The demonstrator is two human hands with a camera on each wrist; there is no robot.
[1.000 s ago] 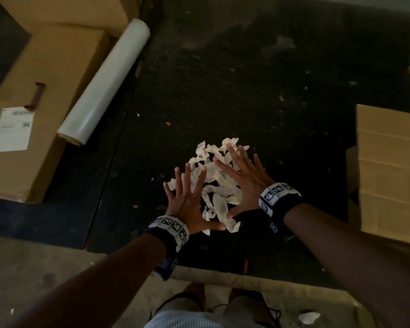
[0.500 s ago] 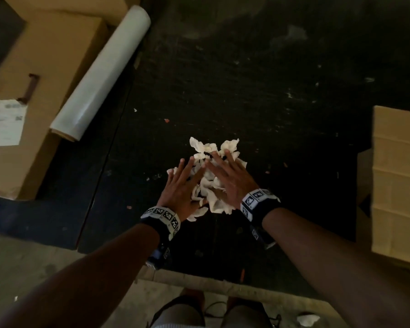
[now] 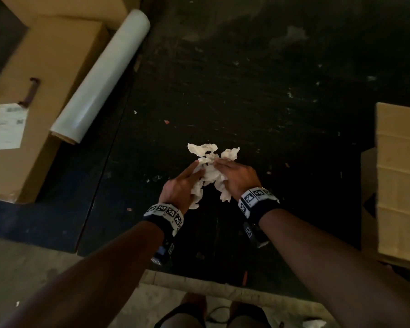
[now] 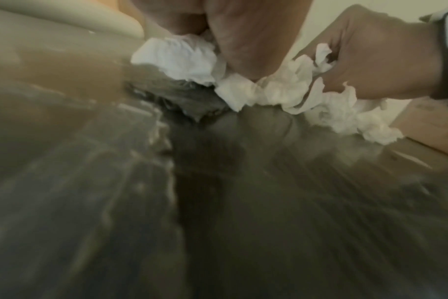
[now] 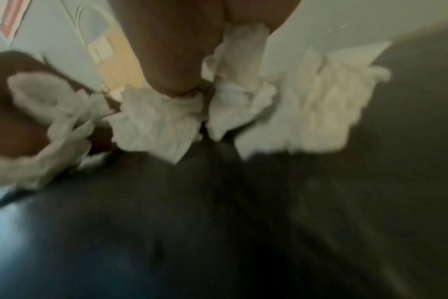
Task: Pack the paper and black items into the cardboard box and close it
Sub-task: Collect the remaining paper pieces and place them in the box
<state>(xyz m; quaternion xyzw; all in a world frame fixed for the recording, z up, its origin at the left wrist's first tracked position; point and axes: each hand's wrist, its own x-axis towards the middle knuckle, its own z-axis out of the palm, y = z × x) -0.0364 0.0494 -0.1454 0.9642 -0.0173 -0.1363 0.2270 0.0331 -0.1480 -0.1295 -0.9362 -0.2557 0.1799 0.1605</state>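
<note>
A bunch of crumpled white paper scraps (image 3: 208, 171) is squeezed between both hands above the dark floor mat (image 3: 258, 91). My left hand (image 3: 182, 185) grips it from the left, my right hand (image 3: 237, 178) from the right, fingers curled into the paper. Loose ends stick out beyond the fingertips and hang under the palms. In the left wrist view the paper (image 4: 281, 93) bulges from under the palm; in the right wrist view paper (image 5: 161, 121) hangs below the fingers, blurred. A cardboard box flap (image 3: 400, 181) lies at the right edge.
A long closed cardboard box (image 3: 40, 91) with a label lies at the left, a roll of clear wrap (image 3: 100, 76) against it. Small scraps dot the mat. A concrete floor edge (image 3: 199, 287) runs along the near side, with one paper scrap (image 3: 314, 323) on it.
My hands were spread flat over the scattered paper pile; they have drawn together and gathered the scraps into one bunch, which they now grip.
</note>
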